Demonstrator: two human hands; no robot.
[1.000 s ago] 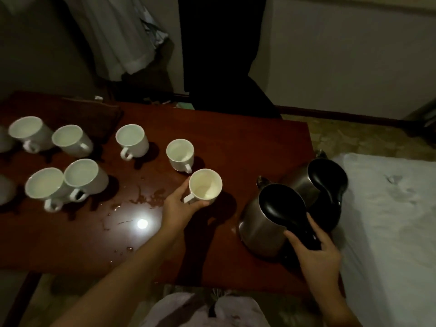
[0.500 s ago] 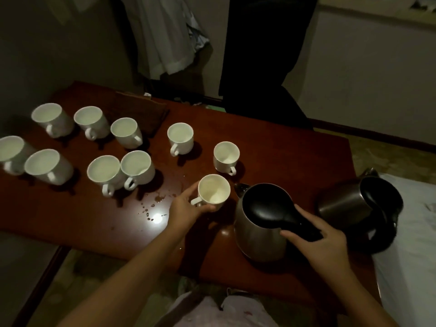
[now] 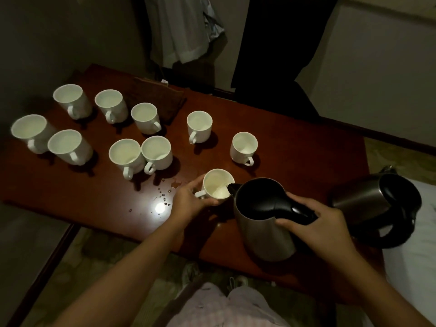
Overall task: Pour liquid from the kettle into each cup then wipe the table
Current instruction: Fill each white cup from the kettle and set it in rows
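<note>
While your right hand [image 3: 323, 228] tips the kettle [image 3: 264, 220], fingers curled round its black handle, the spout hangs over the rim of the near cup [image 3: 218, 187], which your left hand [image 3: 188, 205] steadies, thumb and fingers wrapped about its side and handle. A thin stream appears to be falling into the cup, which looks partly filled. The spout sits at the rim's edge farthest from your left fingers, so a small drift away from that hand would likely send liquid down the outside wall and onto the table [image 3: 295, 142]. Tip too steeply and the pour could surge and splash your left fingers; if the liquid is hot, you might flinch and jerk the cup. Droplets [image 3: 165, 198] already lie on the wood just beyond your left knuckles, so the cup's base may slide if you nudge it. A second kettle [image 3: 375, 204] lies on its side close beyond your right wrist, at the table's edge; a backward swing of that arm could knock it off. Nine other cups [image 3: 199, 126] stand well past your left fingertips.
</note>
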